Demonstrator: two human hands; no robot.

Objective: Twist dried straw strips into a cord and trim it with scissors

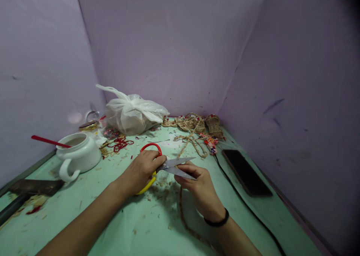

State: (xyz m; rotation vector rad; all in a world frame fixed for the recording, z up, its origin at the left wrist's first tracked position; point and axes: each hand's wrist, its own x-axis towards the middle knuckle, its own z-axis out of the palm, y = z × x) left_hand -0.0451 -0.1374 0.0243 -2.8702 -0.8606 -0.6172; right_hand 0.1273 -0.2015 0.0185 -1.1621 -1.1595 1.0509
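Note:
In the middle of the table, my left hand [144, 169] is closed on scissors [178, 162] with one red and one yellow handle loop. Their blades are spread and point right, toward my right hand [198, 181]. That hand pinches a brown braided cord [181, 207] between thumb and fingers, close to the blades. The cord hangs below the hand and runs toward the front edge; beyond the blades, a stretch of it leads to a loose coil farther back. Whether the blades touch the cord I cannot make out. A black band circles my right wrist.
A white mug [81, 154] holding a red stick stands left, by a dark flat blade [36, 187]. Behind are a tied plastic bag [135, 113], red thread [120, 144] and woven cord pieces [197, 124]. Right lie a phone [247, 171], a black cable [239, 192] and a patterned cloth-wrapped object [210, 142].

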